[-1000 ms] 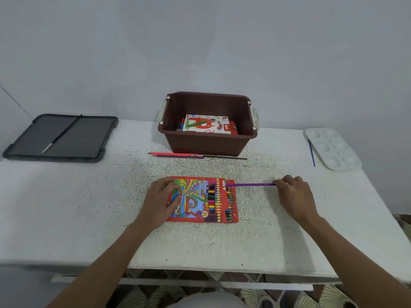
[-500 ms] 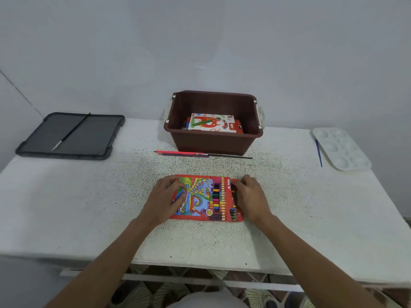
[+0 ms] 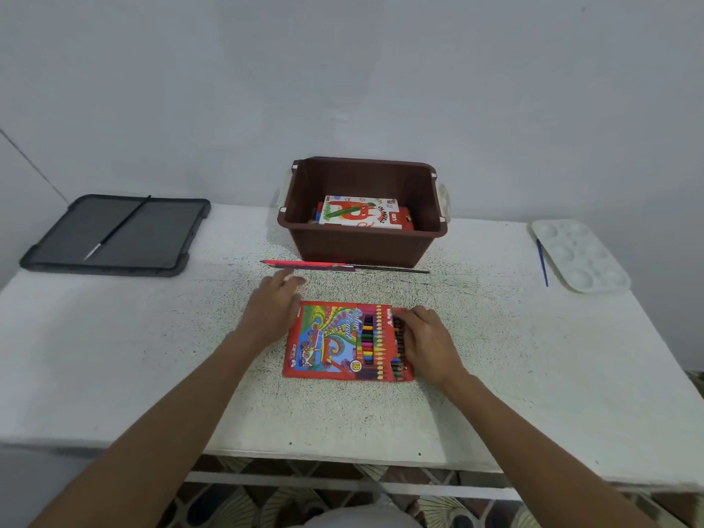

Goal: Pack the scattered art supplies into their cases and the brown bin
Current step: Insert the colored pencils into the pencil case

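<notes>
The red pencil case (image 3: 348, 341) lies flat mid-surface, its right edge under the right hand (image 3: 426, 342), fingers pressed down flat. The left hand (image 3: 272, 312) hovers beside it, fingers loose and empty, bare surface (image 3: 114, 356) all around, short of loose pencils (image 3: 308, 264) lying against the brown bin (image 3: 362, 245).

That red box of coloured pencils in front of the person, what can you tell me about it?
The pencil box is a flat red cardboard case with a swirly, colourful picture and an "18" badge. It lies flat on the white table, open at its right end, where rows of pencils show. The right hand rests on that end. The left hand hovers beside its upper left corner; contact is unclear.
</notes>
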{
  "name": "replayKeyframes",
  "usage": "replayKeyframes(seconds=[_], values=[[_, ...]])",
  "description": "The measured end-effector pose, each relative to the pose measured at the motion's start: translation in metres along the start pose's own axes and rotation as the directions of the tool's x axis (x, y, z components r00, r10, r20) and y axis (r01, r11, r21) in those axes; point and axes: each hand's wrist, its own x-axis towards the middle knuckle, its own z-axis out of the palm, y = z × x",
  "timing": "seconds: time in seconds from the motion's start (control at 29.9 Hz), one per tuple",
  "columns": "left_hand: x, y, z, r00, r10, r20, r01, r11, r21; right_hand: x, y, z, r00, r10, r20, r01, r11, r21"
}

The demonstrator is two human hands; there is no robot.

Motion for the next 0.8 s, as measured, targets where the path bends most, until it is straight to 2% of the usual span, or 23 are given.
replayKeyframes(seconds=[0.13, 0.2, 0.33, 0.47, 0.6, 0.7, 0.8], values=[[0.018, 0.004, -0.006, 0.969, -0.087, 0.23, 0.039, 0.978, 0.204, -0.001, 0.0, -0.001, 1.0, -0.009, 0.006, 0.009, 1.0, 0.004], [0.021, 0.004, -0.006, 0.962, -0.076, 0.264, 0.01, 0.97, 0.243, -0.002, 0.0, -0.001, 1.0, -0.025, 0.009, 0.025, 1.0, 0.008], [0.02, 0.0, -0.001, 0.99, -0.049, 0.133, 0.017, 0.973, 0.23, -0.002, 0.001, -0.001, 0.999, -0.045, 0.009, 0.045, 0.999, 0.007], [0.015, -0.001, -0.001, 0.999, 0.021, 0.043, -0.034, 0.948, 0.316, -0.002, 0.002, 0.0, 0.999, -0.038, 0.014, 0.038, 0.999, -0.003], [0.012, 0.001, -0.004, 0.999, 0.04, 0.032, -0.049, 0.93, 0.364, -0.001, 0.001, 0.0, 0.999, -0.037, 0.02, 0.037, 0.999, 0.0], [0.01, -0.002, -0.004, 0.988, 0.148, -0.037, -0.124, 0.923, 0.365, 0.0, 0.001, -0.002, 0.999, -0.031, 0.025, 0.031, 1.0, 0.0], [0.007, 0.007, -0.008, 0.945, 0.274, -0.181, -0.228, 0.944, 0.239, 0.0, -0.001, -0.003, 0.999, -0.025, 0.032, 0.025, 1.0, 0.003]])
